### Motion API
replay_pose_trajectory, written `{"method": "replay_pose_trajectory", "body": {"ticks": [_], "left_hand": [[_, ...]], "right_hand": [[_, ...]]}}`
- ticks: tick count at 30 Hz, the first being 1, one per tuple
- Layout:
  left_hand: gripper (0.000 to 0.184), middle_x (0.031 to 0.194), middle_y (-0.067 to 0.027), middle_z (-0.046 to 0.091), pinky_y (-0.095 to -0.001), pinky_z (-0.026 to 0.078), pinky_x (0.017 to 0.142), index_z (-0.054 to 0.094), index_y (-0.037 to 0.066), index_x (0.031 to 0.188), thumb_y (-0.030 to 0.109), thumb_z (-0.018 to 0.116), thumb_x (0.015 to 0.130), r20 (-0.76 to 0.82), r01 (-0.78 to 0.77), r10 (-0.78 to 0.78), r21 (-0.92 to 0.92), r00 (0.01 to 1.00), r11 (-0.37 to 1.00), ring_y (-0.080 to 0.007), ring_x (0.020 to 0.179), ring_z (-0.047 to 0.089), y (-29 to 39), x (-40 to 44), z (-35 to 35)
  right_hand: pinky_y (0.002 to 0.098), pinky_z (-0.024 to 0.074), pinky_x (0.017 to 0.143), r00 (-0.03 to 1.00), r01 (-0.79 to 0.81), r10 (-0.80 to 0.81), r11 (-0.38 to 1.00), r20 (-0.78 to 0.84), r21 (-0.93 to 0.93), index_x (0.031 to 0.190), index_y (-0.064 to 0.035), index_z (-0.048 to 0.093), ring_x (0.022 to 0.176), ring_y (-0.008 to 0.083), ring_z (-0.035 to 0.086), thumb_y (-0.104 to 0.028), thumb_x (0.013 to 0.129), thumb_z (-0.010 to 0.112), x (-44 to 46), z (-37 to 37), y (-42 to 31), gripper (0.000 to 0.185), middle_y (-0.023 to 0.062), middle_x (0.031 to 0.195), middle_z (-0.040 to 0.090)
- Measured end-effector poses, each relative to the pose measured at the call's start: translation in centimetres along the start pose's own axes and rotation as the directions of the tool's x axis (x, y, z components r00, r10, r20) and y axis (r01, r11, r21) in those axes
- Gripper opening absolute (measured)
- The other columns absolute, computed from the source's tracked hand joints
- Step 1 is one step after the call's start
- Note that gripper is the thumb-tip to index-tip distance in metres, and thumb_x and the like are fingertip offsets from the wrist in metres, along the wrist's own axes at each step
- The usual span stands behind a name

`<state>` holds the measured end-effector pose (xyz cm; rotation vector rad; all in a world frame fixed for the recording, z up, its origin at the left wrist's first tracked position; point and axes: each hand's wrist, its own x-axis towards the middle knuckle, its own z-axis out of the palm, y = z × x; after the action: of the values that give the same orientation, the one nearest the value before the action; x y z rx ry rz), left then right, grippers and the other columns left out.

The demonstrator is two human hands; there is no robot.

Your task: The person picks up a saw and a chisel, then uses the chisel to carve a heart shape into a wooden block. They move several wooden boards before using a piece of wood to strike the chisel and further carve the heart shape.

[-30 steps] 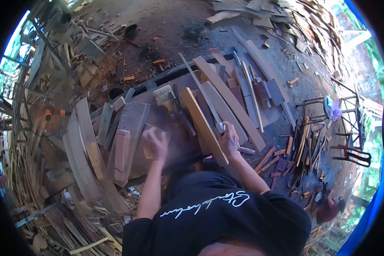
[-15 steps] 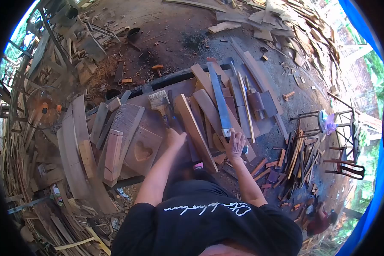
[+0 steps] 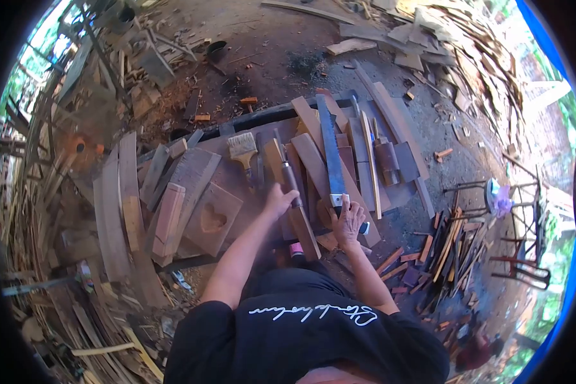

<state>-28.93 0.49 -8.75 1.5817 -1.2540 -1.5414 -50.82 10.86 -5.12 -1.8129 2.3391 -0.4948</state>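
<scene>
My left hand [image 3: 280,201] is closed round the handle of a chisel [image 3: 290,182], its metal blade pointing away from me. The chisel lies over or just above a narrow wooden board [image 3: 304,230]; I cannot tell whether they touch. A wide paintbrush [image 3: 243,150] with pale bristles lies left of it, beside a thin dark strip [image 3: 260,160]. My right hand [image 3: 347,222] is wrapped over the dark handle of a handsaw [image 3: 330,144]. The saw's long toothed blade points away across several boards. Left of my left hand is a board with a heart-shaped hollow [image 3: 205,237].
Boards cover much of the low workbench [image 3: 237,121]. Curved planks [image 3: 112,205] stand at its left end, and a wooden mallet-like block [image 3: 386,160] lies right. Offcuts [image 3: 454,249] are heaped on the ground near a chair frame [image 3: 521,269]. Another person [image 3: 477,352] is at lower right.
My left hand has lifted the chisel from beside the paintbrush and moved right with it, over the narrow board. My right hand has shifted slightly on the saw handle. The view has turned a little.
</scene>
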Motion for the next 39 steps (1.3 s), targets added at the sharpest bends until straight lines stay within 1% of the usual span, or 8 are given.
{"method": "replay_pose_trajectory", "body": {"ticks": [5, 10, 16, 24, 27, 32, 34, 39], "left_hand": [[0.034, 0.082, -0.0199, 0.066, -0.0403, 0.053, 0.069, 0.057, 0.0, 0.093, 0.026, 0.073, 0.079, -0.25, 0.003, 0.147, 0.515, 0.957, 0.857, -0.032, 0.074, 0.067, 1.7, 0.3, 4.2], [0.024, 0.09, -0.0171, 0.065, -0.045, 0.052, 0.075, 0.055, 0.006, 0.096, 0.021, 0.069, 0.083, -0.388, -0.098, 0.21, 0.287, 0.898, 0.953, -0.0343, 0.085, 0.066, -0.1, -1.4, 2.8], [0.031, 0.107, -0.0175, 0.059, -0.0446, 0.05, 0.084, 0.051, 0.006, 0.102, 0.016, 0.069, 0.078, -0.673, 0.401, 0.143, 0.582, 0.725, 0.707, -0.0327, 0.102, 0.061, -2.8, -2.7, -0.6], [0.042, 0.099, -0.0208, 0.068, -0.0419, 0.053, 0.081, 0.064, 0.0, 0.105, 0.016, 0.079, 0.069, -0.403, 0.435, -0.334, 0.191, 0.852, 0.88, -0.0334, 0.092, 0.067, -5.4, -0.7, -3.3], [0.036, 0.088, -0.0121, 0.069, -0.0389, 0.054, 0.067, 0.066, 0.001, 0.098, 0.012, 0.082, 0.068, -0.326, 0.354, -0.386, -0.155, 0.863, 0.922, -0.0233, 0.078, 0.066, -3.3, -4.0, -4.2], [0.033, 0.089, -0.0034, 0.066, -0.0292, 0.051, 0.068, 0.063, 0.004, 0.101, 0.014, 0.082, 0.076, -0.222, 0.013, -0.043, -0.135, 0.974, 0.991, -0.0116, 0.077, 0.06, -4.0, -8.0, -4.0], [0.028, 0.087, -0.0006, 0.064, -0.0277, 0.05, 0.07, 0.062, 0.005, 0.098, 0.009, 0.08, 0.077, -0.124, 0.028, -0.067, -0.294, 0.99, 0.955, -0.0092, 0.079, 0.057, -3.8, -9.2, -4.0], [0.033, 0.087, -0.0058, 0.063, -0.0315, 0.05, 0.07, 0.058, 0.008, 0.102, 0.012, 0.079, 0.077, -0.243, -0.066, 0.045, -0.08, 0.969, 0.995, -0.0172, 0.079, 0.061, -3.3, -11.0, -6.6]], "right_hand": [[0.0498, 0.0349, 0.091, 0.997, 0.051, -0.053, 0.998, 0.057, 0.026, 0.142, -0.0143, 0.034, 0.112, 0.0389, 0.044, -0.016, 0.076, 0.073, -0.4, -0.9, 0.3, 0.076, 0.0198, 0.121, 0.042], [0.0503, 0.0354, 0.093, 0.986, 0.138, -0.139, 0.99, 0.092, 0.02, 0.142, -0.0125, 0.034, 0.113, 0.0385, 0.043, -0.018, 0.079, 0.071, -1.0, -1.8, 1.0, 0.073, 0.0194, 0.122, 0.042], [0.0486, 0.0357, 0.094, 0.963, 0.26, -0.253, 0.963, -0.095, 0.072, 0.126, -0.0076, 0.053, 0.111, 0.0358, 0.045, -0.018, 0.085, 0.068, -1.7, -4.1, 0.2, 0.045, 0.0176, 0.117, 0.047], [0.0415, 0.0457, 0.081, 0.885, 0.439, -0.458, 0.767, -0.079, 0.468, 0.103, -0.0015, 0.063, 0.094, 0.0339, 0.057, -0.005, 0.087, 0.064, -1.4, -4.4, -5.7, 0.016, 0.0186, 0.097, 0.058], [0.0394, 0.0483, 0.073, 0.903, 0.172, -0.38, 0.746, 0.199, 0.643, 0.102, 0.0011, 0.063, 0.079, 0.0294, 0.061, -0.01, 0.092, 0.061, -1.3, -1.5, -7.0, 0.016, 0.0171, 0.085, 0.061], [0.0394, 0.0484, 0.077, 0.895, 0.157, -0.392, 0.721, 0.211, 0.675, 0.102, 0.0009, 0.063, 0.084, 0.0309, 0.062, -0.022, 0.098, 0.054, -0.5, 3.4, -11.1, 0.025, 0.0183, 0.088, 0.063], [0.0386, 0.0482, 0.077, 0.819, -0.155, -0.345, 0.636, 0.458, 0.756, 0.1, 0.0007, 0.061, 0.085, 0.0292, 0.062, -0.025, 0.099, 0.053, -0.2, 4.1, -13.2, 0.027, 0.0192, 0.089, 0.063], [0.0327, 0.046, 0.071, 0.869, -0.104, -0.341, 0.58, 0.357, 0.808, 0.093, -0.0008, 0.054, 0.078, 0.0164, 0.055, -0.021, 0.1, 0.051, -1.6, 4.6, -16.6, 0.021, 0.0097, 0.081, 0.059]]}}
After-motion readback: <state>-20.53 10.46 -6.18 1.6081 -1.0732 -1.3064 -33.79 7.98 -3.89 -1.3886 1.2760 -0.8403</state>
